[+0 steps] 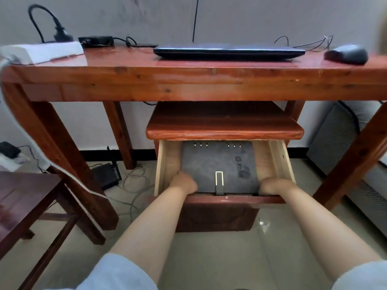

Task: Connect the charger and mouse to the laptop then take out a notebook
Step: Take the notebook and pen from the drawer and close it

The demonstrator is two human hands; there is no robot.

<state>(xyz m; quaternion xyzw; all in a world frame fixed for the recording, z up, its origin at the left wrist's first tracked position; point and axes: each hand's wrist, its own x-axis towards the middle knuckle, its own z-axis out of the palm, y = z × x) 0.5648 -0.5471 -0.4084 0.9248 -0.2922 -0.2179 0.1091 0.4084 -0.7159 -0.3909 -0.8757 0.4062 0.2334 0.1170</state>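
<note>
The dark notebook [218,166] lies flat in the open drawer [272,160], ring binding at the far edge, long axis running away from the person. The left hand [184,182] and right hand [274,186] curl around its near corners. Bare drawer floor flanks both sides.

Hidden: your fingers curl under the notebook [218,166] edges (grip unclear) | Covered: notebook's far edge under the cabinet top [224,124] | Cut off: mouse [346,54] cable end, chair [27,197] at left
</note>
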